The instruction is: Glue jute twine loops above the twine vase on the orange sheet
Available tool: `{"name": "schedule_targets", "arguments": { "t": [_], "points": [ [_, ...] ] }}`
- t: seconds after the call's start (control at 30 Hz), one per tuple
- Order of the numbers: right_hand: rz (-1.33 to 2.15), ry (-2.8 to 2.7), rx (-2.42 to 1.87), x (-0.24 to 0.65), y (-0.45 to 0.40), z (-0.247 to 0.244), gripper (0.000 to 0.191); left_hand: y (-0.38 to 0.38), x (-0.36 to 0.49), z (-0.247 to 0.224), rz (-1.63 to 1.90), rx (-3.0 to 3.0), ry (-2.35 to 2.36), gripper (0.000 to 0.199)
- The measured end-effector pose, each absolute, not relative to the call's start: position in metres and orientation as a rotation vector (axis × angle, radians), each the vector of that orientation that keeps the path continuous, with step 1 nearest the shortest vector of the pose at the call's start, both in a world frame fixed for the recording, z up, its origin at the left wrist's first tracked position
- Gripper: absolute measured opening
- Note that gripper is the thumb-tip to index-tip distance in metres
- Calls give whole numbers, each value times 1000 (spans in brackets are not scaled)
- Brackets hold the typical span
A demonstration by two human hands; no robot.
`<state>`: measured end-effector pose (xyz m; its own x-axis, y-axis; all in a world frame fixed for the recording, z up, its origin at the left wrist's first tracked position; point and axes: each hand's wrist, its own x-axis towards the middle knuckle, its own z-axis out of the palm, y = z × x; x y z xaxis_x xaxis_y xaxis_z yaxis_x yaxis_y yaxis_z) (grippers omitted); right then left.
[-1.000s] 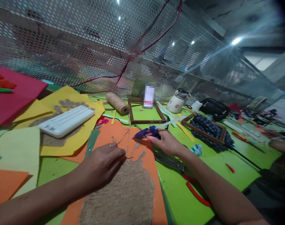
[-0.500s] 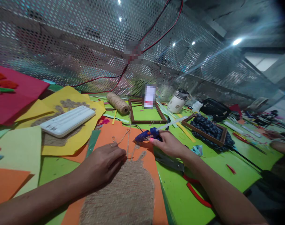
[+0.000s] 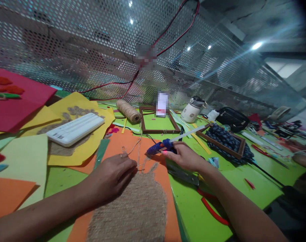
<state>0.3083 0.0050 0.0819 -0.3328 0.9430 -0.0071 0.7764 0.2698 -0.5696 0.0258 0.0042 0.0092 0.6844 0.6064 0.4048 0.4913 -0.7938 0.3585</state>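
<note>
Firmly, the right hand [image 3: 186,156] gripped a blue plastic glue gun [image 3: 158,148], its label unreadable, over an orange paper sheet [image 3: 171,215]. The left hand [image 3: 115,173] curled beside a brown twine-covered shape [image 3: 132,208], its hold unclear. Print on a white plastic slab [image 3: 76,129] was illegible.

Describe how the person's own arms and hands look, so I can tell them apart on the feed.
Both the left arm and right arm show no sleeve in view. The left hand wears a thin ring on one finger. The right hand shows a bright pink thumbnail. Neither hand wears a glove.
</note>
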Motion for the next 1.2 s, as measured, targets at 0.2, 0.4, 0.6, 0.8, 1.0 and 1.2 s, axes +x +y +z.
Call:
{"name": "schedule_targets", "arguments": {
  "t": [0.2,0.4,0.6,0.8,1.0,1.2],
  "points": [
    [692,-2190,-1506,307,8,77,24,6,27,6,766,2669,872,23],
    [729,-2157,-1444,305,12,70,23,6,26,7,795,2665,865,25],
    [716,-2094,-1535,303,14,66,24,6,26,5,781,2662,863,25],
    [698,-2078,-1505,304,17,63,26,7,26,4,789,2664,856,24],
    [702,-2074,-1501,303,17,64,26,7,27,3,809,2658,853,25],
    [653,-2166,-1539,303,13,68,25,7,27,6,810,2667,845,25]
  ]
}}
